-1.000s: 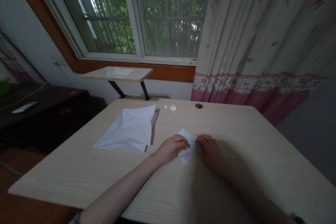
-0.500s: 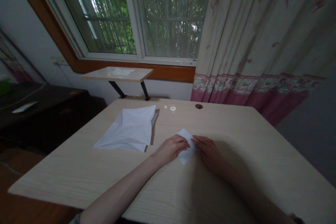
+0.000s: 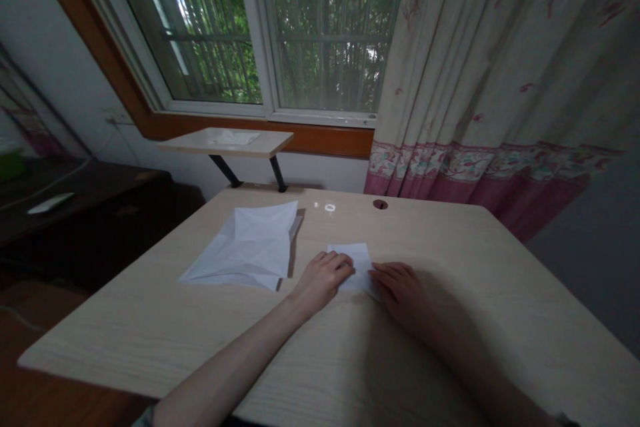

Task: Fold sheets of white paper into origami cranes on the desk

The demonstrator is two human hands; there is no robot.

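A small folded sheet of white paper [image 3: 359, 255] lies on the tabletop between my hands, its far edge turned roughly square to me. My left hand [image 3: 325, 280] is closed over its left side, fingers curled together and thumb towards the middle. At the right edge, my right hand [image 3: 403, 290] has its fingers pressed together and holds the paper by that side. The fingertips partly hide the paper's edges. Left of my left hand rests a stack of larger, creased white sheets [image 3: 253, 240], untouched.
The pale wooden desk [image 3: 165, 327] carries a raised shelf [image 3: 270, 142] on black legs at the back left, with white paper [image 3: 235, 138] on it. A round cable hole [image 3: 381, 204] sits near the back edge. A curtain [image 3: 450, 113] hangs behind; a dark low table [image 3: 100, 180] stands left.
The small paper has turned from a diamond position to one with its far edge nearly level. Both hands have shifted slightly with it and still touch its sides.
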